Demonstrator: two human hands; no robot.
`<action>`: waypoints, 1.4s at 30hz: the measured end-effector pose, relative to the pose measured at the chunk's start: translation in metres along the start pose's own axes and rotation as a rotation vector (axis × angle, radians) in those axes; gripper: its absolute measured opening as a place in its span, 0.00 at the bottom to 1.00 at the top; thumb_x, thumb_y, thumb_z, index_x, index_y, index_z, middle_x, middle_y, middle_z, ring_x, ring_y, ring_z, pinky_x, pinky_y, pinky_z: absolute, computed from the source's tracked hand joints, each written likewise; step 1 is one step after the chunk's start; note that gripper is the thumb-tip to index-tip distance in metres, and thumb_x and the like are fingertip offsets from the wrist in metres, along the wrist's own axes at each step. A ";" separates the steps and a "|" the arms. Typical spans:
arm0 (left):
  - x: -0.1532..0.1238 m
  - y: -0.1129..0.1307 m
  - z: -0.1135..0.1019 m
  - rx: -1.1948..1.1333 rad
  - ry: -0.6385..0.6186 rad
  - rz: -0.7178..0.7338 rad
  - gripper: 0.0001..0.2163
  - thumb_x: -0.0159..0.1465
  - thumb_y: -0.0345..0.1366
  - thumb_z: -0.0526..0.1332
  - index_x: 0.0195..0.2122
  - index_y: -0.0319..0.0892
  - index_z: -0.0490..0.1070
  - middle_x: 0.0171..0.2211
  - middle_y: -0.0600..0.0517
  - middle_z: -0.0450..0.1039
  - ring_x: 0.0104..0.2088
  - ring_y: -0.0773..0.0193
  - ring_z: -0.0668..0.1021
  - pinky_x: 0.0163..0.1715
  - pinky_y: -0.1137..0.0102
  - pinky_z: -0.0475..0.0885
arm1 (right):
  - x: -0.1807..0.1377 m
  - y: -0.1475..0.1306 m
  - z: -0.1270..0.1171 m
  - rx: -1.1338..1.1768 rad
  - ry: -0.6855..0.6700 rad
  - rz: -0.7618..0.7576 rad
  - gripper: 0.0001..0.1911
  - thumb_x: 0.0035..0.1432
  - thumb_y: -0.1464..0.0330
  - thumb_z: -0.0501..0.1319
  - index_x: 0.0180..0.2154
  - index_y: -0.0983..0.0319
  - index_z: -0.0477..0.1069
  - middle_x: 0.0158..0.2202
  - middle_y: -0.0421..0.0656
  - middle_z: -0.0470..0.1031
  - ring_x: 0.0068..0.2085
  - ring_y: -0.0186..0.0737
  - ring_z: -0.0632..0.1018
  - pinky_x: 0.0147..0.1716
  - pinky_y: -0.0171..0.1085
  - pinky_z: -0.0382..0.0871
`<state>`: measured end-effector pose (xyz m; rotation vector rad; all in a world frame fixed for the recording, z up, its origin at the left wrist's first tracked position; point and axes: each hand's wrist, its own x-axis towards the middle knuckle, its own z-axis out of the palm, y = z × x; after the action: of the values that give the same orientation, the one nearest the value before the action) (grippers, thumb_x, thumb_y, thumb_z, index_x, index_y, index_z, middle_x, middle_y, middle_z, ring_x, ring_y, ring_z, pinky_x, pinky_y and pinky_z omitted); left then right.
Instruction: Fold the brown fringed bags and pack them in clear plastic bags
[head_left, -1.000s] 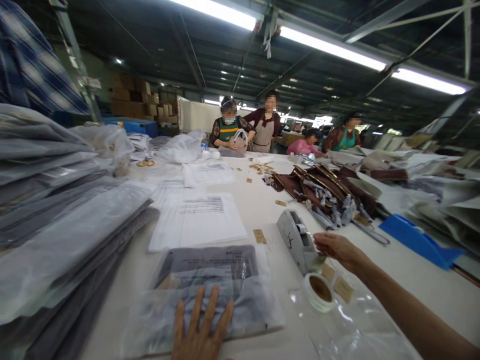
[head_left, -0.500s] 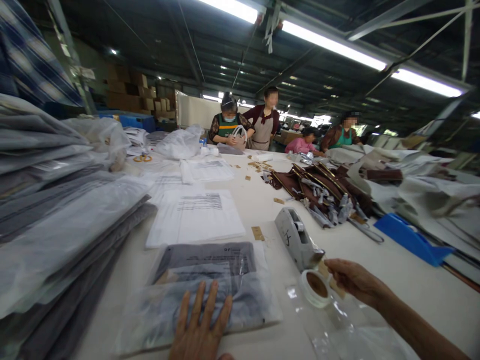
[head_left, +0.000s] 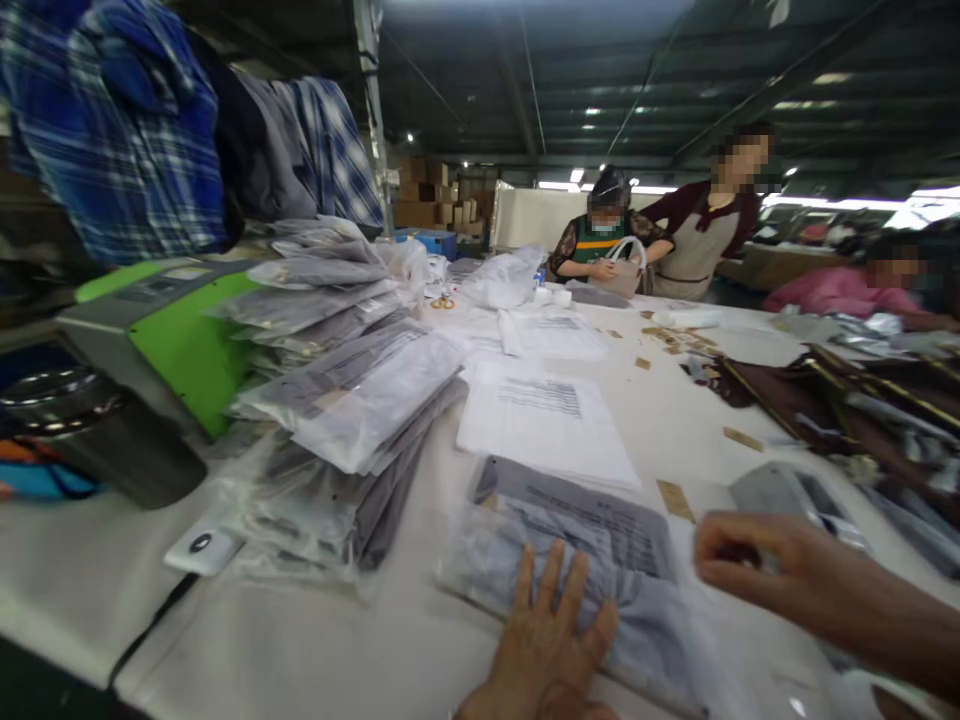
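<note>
Head view | bagged packet (head_left: pixel 637 590) on counter (head_left: pixel 360 640), left hand (head_left: pixel 547 630) spread flat on it | right hand (head_left: pixel 772 560) curled right of packet, by tape dispenser (head_left: pixel 772 490); cannot tell if holding anything | step, seemingly: steadying packet | next move likely calls for keeping it flat

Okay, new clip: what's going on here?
The person's left hand rests, fingers spread, on a gray item in a see-through bag. The right hand, fingers curled, is by the gray tape dispenser; whether it holds anything is unclear. Stacked bagged items stand to the left. Across the table, a co-worker handles a handbag.
</note>
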<state>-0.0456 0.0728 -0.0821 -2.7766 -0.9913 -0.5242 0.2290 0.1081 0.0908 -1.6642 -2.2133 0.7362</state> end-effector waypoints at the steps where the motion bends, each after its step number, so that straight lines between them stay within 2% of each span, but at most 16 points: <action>1: 0.000 0.001 0.001 0.033 0.029 0.004 0.42 0.59 0.65 0.57 0.68 0.49 0.47 0.68 0.37 0.52 0.66 0.36 0.56 0.57 0.41 0.60 | 0.021 -0.036 0.010 -0.033 -0.131 -0.074 0.07 0.53 0.65 0.62 0.25 0.58 0.76 0.24 0.37 0.76 0.28 0.35 0.75 0.28 0.31 0.65; 3: 0.001 0.002 0.007 0.117 0.144 -0.008 0.37 0.60 0.61 0.59 0.66 0.50 0.52 0.65 0.40 0.59 0.63 0.39 0.62 0.58 0.44 0.59 | 0.060 -0.095 0.033 -0.095 -0.299 -0.191 0.04 0.53 0.68 0.62 0.27 0.58 0.76 0.24 0.34 0.76 0.26 0.32 0.73 0.25 0.30 0.61; 6: 0.007 0.007 0.024 0.213 0.427 -0.066 0.26 0.62 0.50 0.64 0.59 0.51 0.62 0.57 0.45 0.69 0.58 0.44 0.70 0.61 0.45 0.53 | 0.112 -0.136 0.069 -0.311 -0.463 -0.397 0.04 0.52 0.67 0.63 0.30 0.58 0.77 0.24 0.33 0.76 0.25 0.31 0.73 0.22 0.29 0.58; 9: 0.016 0.010 0.036 0.214 0.629 -0.130 0.17 0.62 0.45 0.65 0.50 0.50 0.68 0.50 0.48 0.74 0.55 0.45 0.73 0.62 0.43 0.50 | 0.151 -0.139 0.103 -0.493 -0.504 -0.476 0.01 0.46 0.69 0.67 0.27 0.58 0.77 0.22 0.34 0.75 0.24 0.33 0.72 0.23 0.31 0.58; 13: 0.024 0.013 0.041 0.209 0.705 -0.163 0.15 0.62 0.45 0.64 0.47 0.48 0.68 0.47 0.48 0.75 0.56 0.45 0.72 0.61 0.42 0.51 | 0.183 -0.129 0.129 -0.611 -0.485 -0.568 0.11 0.39 0.66 0.73 0.28 0.60 0.77 0.28 0.39 0.78 0.32 0.42 0.76 0.37 0.38 0.68; 15: 0.025 0.015 0.041 0.205 0.699 -0.179 0.14 0.62 0.45 0.64 0.47 0.48 0.67 0.48 0.49 0.75 0.56 0.45 0.72 0.61 0.42 0.51 | 0.193 -0.122 0.127 -0.633 -0.405 -0.597 0.20 0.39 0.62 0.75 0.35 0.61 0.77 0.38 0.46 0.79 0.42 0.49 0.77 0.48 0.45 0.66; 18: 0.024 0.015 0.037 0.190 0.691 -0.218 0.14 0.63 0.46 0.64 0.47 0.49 0.67 0.50 0.50 0.74 0.56 0.47 0.73 0.62 0.43 0.51 | 0.200 -0.107 0.109 -0.634 -0.229 -0.537 0.32 0.41 0.59 0.76 0.47 0.64 0.74 0.52 0.54 0.74 0.54 0.58 0.72 0.55 0.52 0.62; 20: 0.023 0.014 0.032 0.178 0.682 -0.214 0.15 0.63 0.46 0.63 0.49 0.50 0.68 0.50 0.51 0.74 0.54 0.49 0.74 0.63 0.44 0.50 | 0.191 -0.090 0.094 -0.626 -0.085 -0.440 0.38 0.50 0.57 0.71 0.58 0.67 0.67 0.61 0.59 0.66 0.60 0.61 0.67 0.58 0.55 0.60; 23: 0.021 0.011 0.026 0.159 0.688 -0.190 0.15 0.63 0.46 0.64 0.50 0.52 0.69 0.49 0.52 0.76 0.54 0.50 0.75 0.64 0.46 0.49 | 0.153 -0.057 0.084 -0.526 0.117 -0.308 0.36 0.65 0.55 0.56 0.67 0.67 0.52 0.68 0.57 0.55 0.66 0.54 0.60 0.62 0.53 0.59; 26: 0.018 0.009 0.024 0.144 0.664 -0.165 0.18 0.64 0.48 0.62 0.53 0.51 0.67 0.52 0.51 0.75 0.56 0.50 0.73 0.65 0.48 0.51 | 0.102 -0.020 0.101 -0.338 0.268 -0.254 0.31 0.70 0.55 0.46 0.68 0.60 0.49 0.70 0.48 0.52 0.69 0.46 0.56 0.65 0.51 0.57; 29: 0.012 0.003 0.017 0.015 0.505 -0.140 0.23 0.66 0.50 0.58 0.58 0.44 0.64 0.57 0.44 0.71 0.59 0.50 0.71 0.60 0.53 0.64 | 0.070 0.007 0.133 -0.344 0.277 -0.209 0.31 0.70 0.54 0.44 0.68 0.61 0.52 0.70 0.47 0.51 0.70 0.48 0.52 0.67 0.57 0.51; 33: 0.002 -0.019 -0.009 -0.211 0.339 -0.292 0.16 0.66 0.33 0.55 0.55 0.42 0.65 0.58 0.44 0.70 0.59 0.57 0.72 0.56 0.62 0.72 | 0.068 0.019 0.159 -0.377 0.252 -0.185 0.32 0.68 0.51 0.47 0.66 0.59 0.57 0.68 0.46 0.55 0.69 0.50 0.54 0.67 0.60 0.48; 35: -0.001 -0.037 -0.025 -0.172 0.322 -0.384 0.19 0.63 0.28 0.56 0.55 0.43 0.65 0.61 0.43 0.67 0.61 0.55 0.69 0.58 0.58 0.70 | 0.073 0.021 0.162 -0.361 0.259 -0.183 0.32 0.68 0.50 0.48 0.66 0.58 0.57 0.68 0.45 0.55 0.69 0.51 0.55 0.67 0.60 0.48; 38: -0.004 -0.065 -0.043 -0.118 0.218 -0.660 0.26 0.58 0.28 0.61 0.59 0.39 0.63 0.62 0.37 0.64 0.62 0.45 0.67 0.58 0.48 0.67 | 0.080 0.027 0.165 -0.343 0.267 -0.197 0.31 0.67 0.51 0.48 0.66 0.58 0.58 0.67 0.45 0.57 0.68 0.52 0.57 0.66 0.61 0.49; 40: -0.004 -0.079 -0.049 -0.264 0.121 -0.829 0.29 0.55 0.30 0.64 0.59 0.38 0.62 0.59 0.37 0.68 0.60 0.42 0.69 0.58 0.46 0.65 | 0.084 0.032 0.169 -0.341 0.286 -0.209 0.31 0.66 0.51 0.49 0.65 0.57 0.60 0.67 0.45 0.58 0.67 0.53 0.59 0.66 0.61 0.51; 42: -0.001 -0.090 -0.051 -0.455 0.087 -0.900 0.30 0.53 0.32 0.65 0.59 0.40 0.63 0.57 0.39 0.69 0.60 0.41 0.68 0.60 0.45 0.60 | 0.087 0.036 0.173 -0.332 0.308 -0.214 0.31 0.65 0.50 0.51 0.64 0.57 0.62 0.66 0.45 0.60 0.66 0.54 0.61 0.65 0.61 0.52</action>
<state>-0.1174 0.1285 -0.0335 -2.4396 -2.3359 -1.0659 0.1455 0.1587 -0.0800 -1.5176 -2.3224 0.0520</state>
